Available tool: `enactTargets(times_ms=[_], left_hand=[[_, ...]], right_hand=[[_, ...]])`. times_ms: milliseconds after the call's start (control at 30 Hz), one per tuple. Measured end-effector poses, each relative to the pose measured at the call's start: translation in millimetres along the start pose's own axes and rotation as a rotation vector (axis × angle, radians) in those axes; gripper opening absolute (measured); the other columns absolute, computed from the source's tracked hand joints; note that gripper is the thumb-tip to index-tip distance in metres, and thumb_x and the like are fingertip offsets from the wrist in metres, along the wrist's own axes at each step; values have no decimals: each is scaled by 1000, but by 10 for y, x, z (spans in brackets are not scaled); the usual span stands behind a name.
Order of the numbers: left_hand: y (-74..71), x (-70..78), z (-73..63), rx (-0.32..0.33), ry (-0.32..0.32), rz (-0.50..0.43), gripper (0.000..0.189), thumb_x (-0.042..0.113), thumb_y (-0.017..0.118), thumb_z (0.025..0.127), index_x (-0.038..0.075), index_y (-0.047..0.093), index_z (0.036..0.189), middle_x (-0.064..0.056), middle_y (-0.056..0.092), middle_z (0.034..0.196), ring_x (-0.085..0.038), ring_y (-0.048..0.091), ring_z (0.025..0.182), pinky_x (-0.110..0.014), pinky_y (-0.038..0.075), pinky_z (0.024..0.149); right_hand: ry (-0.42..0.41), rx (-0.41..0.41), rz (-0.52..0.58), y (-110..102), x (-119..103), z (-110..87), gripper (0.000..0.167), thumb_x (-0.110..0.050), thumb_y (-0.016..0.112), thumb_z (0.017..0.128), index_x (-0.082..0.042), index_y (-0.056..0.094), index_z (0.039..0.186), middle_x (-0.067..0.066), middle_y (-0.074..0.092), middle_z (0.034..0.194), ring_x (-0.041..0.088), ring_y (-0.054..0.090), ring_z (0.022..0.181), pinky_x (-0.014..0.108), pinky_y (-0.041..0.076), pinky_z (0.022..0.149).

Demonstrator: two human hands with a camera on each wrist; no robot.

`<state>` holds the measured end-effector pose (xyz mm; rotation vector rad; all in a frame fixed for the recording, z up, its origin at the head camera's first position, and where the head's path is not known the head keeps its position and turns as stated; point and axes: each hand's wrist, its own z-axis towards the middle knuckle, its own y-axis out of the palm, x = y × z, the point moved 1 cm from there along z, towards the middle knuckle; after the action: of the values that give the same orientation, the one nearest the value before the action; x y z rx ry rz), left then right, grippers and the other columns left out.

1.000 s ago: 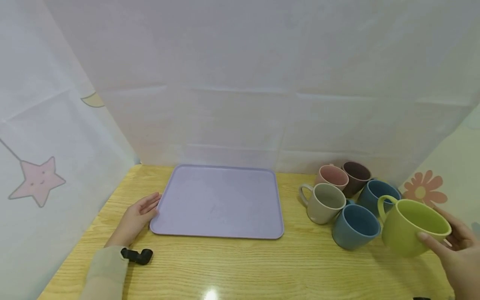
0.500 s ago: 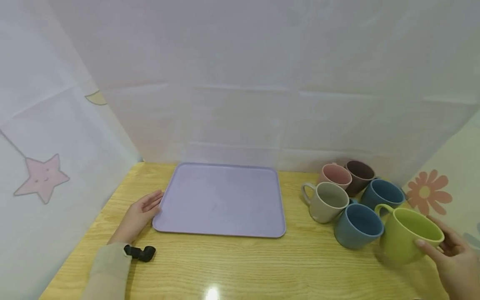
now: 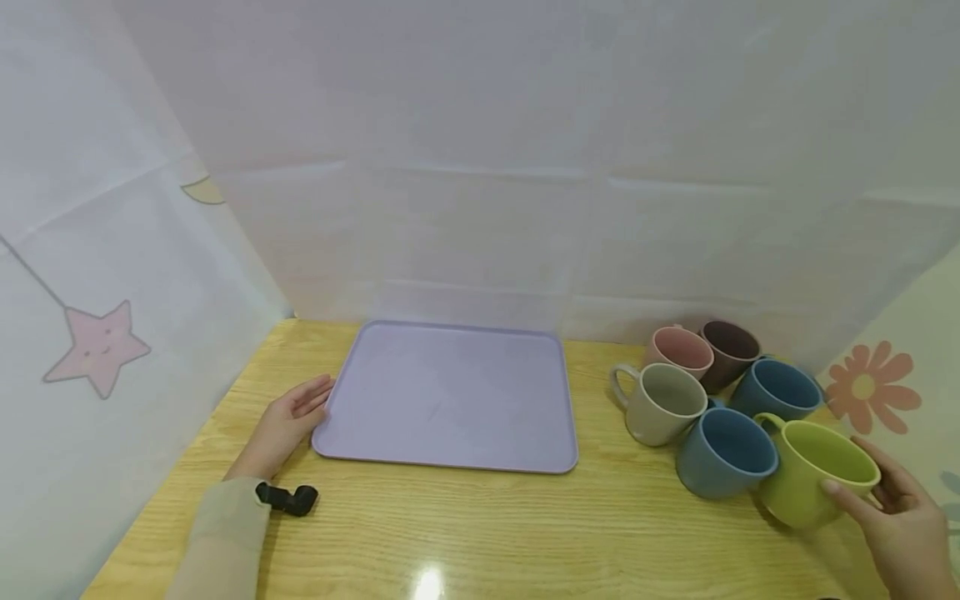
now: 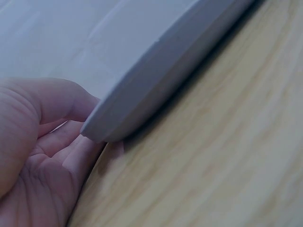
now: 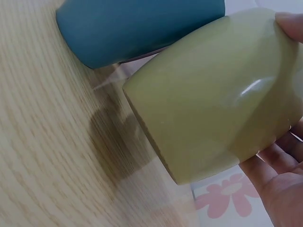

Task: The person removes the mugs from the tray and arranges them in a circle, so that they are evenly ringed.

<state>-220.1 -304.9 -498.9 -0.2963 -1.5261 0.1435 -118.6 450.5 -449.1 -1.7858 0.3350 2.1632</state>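
A yellow-green mug (image 3: pixel 802 492) is in my right hand (image 3: pixel 903 521), which grips it on the right side with the thumb near the rim. Its handle points back left, towards the near blue mug (image 3: pixel 720 467). In the right wrist view the green mug (image 5: pixel 203 104) is tilted and its base edge seems just above the table. At the left, my left hand (image 3: pixel 285 425) holds the left edge of a lilac tray (image 3: pixel 450 400). The left wrist view shows the thumb over the tray's rim (image 4: pixel 151 71) and fingers at its underside.
Beside the green mug stand a grey-beige mug (image 3: pixel 660 408), a pink mug (image 3: pixel 681 350), a dark brown mug (image 3: pixel 729 350) and a second blue mug (image 3: pixel 780 387). A white cloth (image 3: pixel 465 167) rises behind the wooden table (image 3: pixel 487 533). A black band piece (image 3: pixel 288 498) sits at the left cuff.
My right hand has brought the green mug down and a little left, close against the near blue mug. The left hand stays at the tray's edge; the head view has shifted slightly.
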Motion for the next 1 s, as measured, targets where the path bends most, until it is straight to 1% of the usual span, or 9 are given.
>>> enactTargets(times_ms=[133, 267, 400, 500, 633, 733, 833, 933, 1000], left_hand=[[8, 9, 16, -4, -3, -10, 63, 10, 56, 105, 1, 26, 160, -21, 32, 161, -38, 29, 148, -8, 43, 98], [17, 38, 24, -4, 2, -15, 63, 7, 55, 105, 0, 25, 159, -23, 31, 161, -40, 28, 148, -8, 42, 98], [22, 32, 26, -1, 15, 3, 62, 6, 55, 105, -1, 25, 159, -24, 31, 160, -39, 29, 147, -8, 42, 99], [17, 3, 15, 4, 17, 12, 62, 7, 55, 105, -1, 25, 159, -23, 32, 160, -38, 31, 147, -8, 42, 99], [11, -30, 8, 6, 11, 6, 62, 8, 55, 105, -1, 26, 159, -22, 32, 161, -35, 32, 147, -9, 42, 99], [13, -38, 13, 4, 11, -2, 63, 9, 56, 105, -1, 26, 159, -22, 32, 161, -35, 32, 147, -9, 42, 100], [17, -34, 16, 0, 7, -9, 63, 9, 56, 105, 0, 25, 159, -21, 31, 161, -36, 31, 147, -9, 42, 99], [17, -27, 16, -2, 4, -6, 63, 9, 56, 105, 0, 25, 159, -21, 31, 161, -37, 30, 147, -9, 43, 98], [15, -22, 17, -1, 5, -3, 63, 10, 56, 105, 0, 25, 160, -21, 31, 161, -36, 31, 147, -9, 43, 98]], right_hand=[[0, 20, -49, -1, 17, 11, 72, 9, 72, 89, -17, 49, 152, -22, 59, 125, -15, 58, 102, 2, 49, 76], [12, 42, -131, -18, 48, 20, 74, 4, 75, 89, -22, 47, 153, -21, 54, 136, -16, 53, 105, 0, 46, 78], [17, 55, -139, -21, 74, 29, 75, 4, 76, 88, -24, 48, 153, -19, 49, 146, -15, 51, 110, -2, 44, 80], [7, 53, -138, -14, 101, 47, 76, 5, 76, 87, -22, 48, 153, -19, 51, 144, -15, 51, 112, -1, 44, 80], [15, 49, -166, -4, 160, 46, 77, 3, 78, 87, -21, 47, 153, -19, 52, 140, -17, 51, 112, -1, 45, 78], [11, 36, -131, -11, 190, 42, 77, 4, 77, 87, -20, 47, 153, -19, 53, 139, -16, 52, 112, 0, 46, 80], [-14, 14, -84, -29, 194, 38, 77, 8, 75, 87, -17, 46, 154, -19, 55, 134, -16, 54, 110, 1, 46, 81], [-59, -37, -12, -54, 191, 37, 77, 15, 70, 87, -14, 45, 154, -19, 56, 135, -14, 56, 111, 4, 48, 83], [-83, -79, 42, -75, 202, 32, 77, 20, 66, 87, -11, 45, 154, -17, 57, 135, -10, 58, 112, 7, 51, 83]])
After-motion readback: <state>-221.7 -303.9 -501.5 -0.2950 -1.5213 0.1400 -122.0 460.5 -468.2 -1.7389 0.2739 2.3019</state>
